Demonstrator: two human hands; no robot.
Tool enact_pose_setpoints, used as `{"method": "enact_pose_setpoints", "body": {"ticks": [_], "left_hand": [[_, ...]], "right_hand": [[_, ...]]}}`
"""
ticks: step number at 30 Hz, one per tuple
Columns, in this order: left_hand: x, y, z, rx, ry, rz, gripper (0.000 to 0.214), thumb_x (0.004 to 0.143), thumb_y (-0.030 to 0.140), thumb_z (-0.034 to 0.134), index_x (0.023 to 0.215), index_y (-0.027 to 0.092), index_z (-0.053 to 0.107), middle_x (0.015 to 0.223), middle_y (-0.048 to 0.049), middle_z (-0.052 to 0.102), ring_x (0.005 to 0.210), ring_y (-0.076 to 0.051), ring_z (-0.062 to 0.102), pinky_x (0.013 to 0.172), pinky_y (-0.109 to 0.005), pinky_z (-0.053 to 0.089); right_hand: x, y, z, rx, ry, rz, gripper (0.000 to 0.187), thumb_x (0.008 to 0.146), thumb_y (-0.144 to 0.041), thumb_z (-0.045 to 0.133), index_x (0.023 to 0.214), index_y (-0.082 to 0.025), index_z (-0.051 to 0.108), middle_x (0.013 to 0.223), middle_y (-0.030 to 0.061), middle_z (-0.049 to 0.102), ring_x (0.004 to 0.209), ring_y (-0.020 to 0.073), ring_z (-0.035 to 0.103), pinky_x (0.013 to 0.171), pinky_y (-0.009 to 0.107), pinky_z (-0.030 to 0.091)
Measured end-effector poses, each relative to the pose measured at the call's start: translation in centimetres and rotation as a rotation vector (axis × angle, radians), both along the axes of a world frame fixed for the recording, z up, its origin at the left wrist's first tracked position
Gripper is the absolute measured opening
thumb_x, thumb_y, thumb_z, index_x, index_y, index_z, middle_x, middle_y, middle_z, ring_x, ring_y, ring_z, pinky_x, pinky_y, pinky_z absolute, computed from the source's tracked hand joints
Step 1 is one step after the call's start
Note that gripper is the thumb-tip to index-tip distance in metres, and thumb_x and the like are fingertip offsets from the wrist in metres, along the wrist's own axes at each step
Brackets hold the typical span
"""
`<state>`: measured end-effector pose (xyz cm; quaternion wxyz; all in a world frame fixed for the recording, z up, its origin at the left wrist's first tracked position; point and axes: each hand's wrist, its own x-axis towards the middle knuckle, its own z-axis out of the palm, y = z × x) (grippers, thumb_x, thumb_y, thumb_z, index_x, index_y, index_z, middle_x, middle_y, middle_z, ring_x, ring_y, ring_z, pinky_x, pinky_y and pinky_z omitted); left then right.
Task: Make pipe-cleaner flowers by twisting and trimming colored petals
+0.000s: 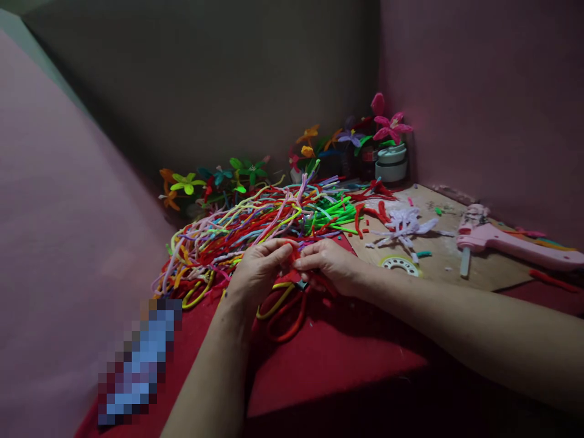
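My left hand point(258, 267) and my right hand point(331, 263) meet over a red cloth point(319, 359), fingertips pinched together on a short red pipe cleaner point(294, 254) between them. Just below the hands lie scissors with red and yellow handles point(283, 310). Behind the hands spreads a big heap of pipe cleaners point(255, 228) in many colours.
A pink glue gun point(511, 243) lies on a brown board point(456, 255) at the right, beside a pale lilac pipe-cleaner flower point(404, 226) and a tape roll point(399, 264). Finished flowers point(214, 179) line the back wall; more flowers stand in a pot point(390, 161). Pink walls close in left and right.
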<state>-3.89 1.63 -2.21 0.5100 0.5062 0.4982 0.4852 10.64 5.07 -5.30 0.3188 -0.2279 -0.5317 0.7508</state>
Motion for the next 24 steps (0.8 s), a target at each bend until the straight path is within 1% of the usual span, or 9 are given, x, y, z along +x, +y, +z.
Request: {"method": "enact_pose_setpoints", "body": {"ticks": [3, 7, 10, 15, 19, 24], "left_hand": [[0.0, -0.1, -0.1, 0.014, 0.064, -0.025, 0.019, 0.071, 0.031, 0.062, 0.076, 0.012, 0.063, 0.060, 0.0006, 0.054, 0.051, -0.006, 0.045, 0.052, -0.019, 0.034], [0.0, -0.1, -0.1, 0.013, 0.155, -0.005, 0.022, 0.071, 0.032, 0.061, 0.065, 0.011, 0.059, 0.053, 0.0033, 0.047, 0.047, -0.003, 0.036, 0.046, -0.018, 0.027], [0.1, -0.1, 0.1, 0.006, 0.217, -0.013, 0.026, 0.071, 0.034, 0.060, 0.057, 0.012, 0.053, 0.049, 0.0044, 0.044, 0.045, -0.004, 0.034, 0.045, -0.019, 0.024], [0.4, -0.3, 0.6, 0.027, 0.315, 0.005, 0.028, 0.070, 0.034, 0.059, 0.053, 0.013, 0.050, 0.047, 0.0055, 0.041, 0.044, -0.004, 0.032, 0.044, -0.019, 0.023], [0.3, -0.3, 0.6, 0.034, 0.355, -0.007, 0.028, 0.069, 0.035, 0.059, 0.054, 0.013, 0.051, 0.048, 0.0050, 0.043, 0.044, -0.004, 0.033, 0.044, -0.019, 0.024], [0.1, -0.2, 0.4, 0.001, 0.380, -0.011, 0.025, 0.067, 0.036, 0.061, 0.058, 0.013, 0.056, 0.050, 0.0025, 0.050, 0.045, -0.006, 0.040, 0.044, -0.019, 0.028]], "right_hand": [[0.1, -0.1, 0.2, 0.022, -0.011, 0.019, 0.017, 0.065, -0.018, 0.057, 0.051, -0.014, 0.048, 0.040, -0.0044, 0.047, 0.028, 0.0048, 0.036, 0.030, 0.019, 0.025], [0.0, -0.4, 0.5, 0.115, -0.078, 0.010, 0.018, 0.066, -0.017, 0.054, 0.050, -0.015, 0.047, 0.036, -0.0057, 0.043, 0.027, 0.0050, 0.034, 0.029, 0.019, 0.023], [-0.2, -0.4, 0.2, 0.193, -0.083, 0.009, 0.021, 0.066, -0.016, 0.052, 0.046, -0.015, 0.045, 0.034, -0.0062, 0.040, 0.028, 0.0047, 0.034, 0.031, 0.019, 0.024], [-0.3, -0.1, -0.4, 0.283, -0.090, 0.027, 0.023, 0.068, -0.018, 0.050, 0.046, -0.015, 0.044, 0.035, -0.0059, 0.040, 0.030, 0.0043, 0.036, 0.033, 0.018, 0.026], [-0.2, 0.0, -0.6, 0.282, -0.096, 0.047, 0.021, 0.070, -0.019, 0.050, 0.049, -0.015, 0.045, 0.036, -0.0058, 0.041, 0.030, 0.0047, 0.036, 0.032, 0.018, 0.025], [-0.4, -0.3, -0.6, 0.178, -0.079, 0.042, 0.019, 0.070, -0.023, 0.053, 0.054, -0.015, 0.047, 0.040, -0.0055, 0.044, 0.030, 0.0055, 0.038, 0.031, 0.019, 0.029]]}}
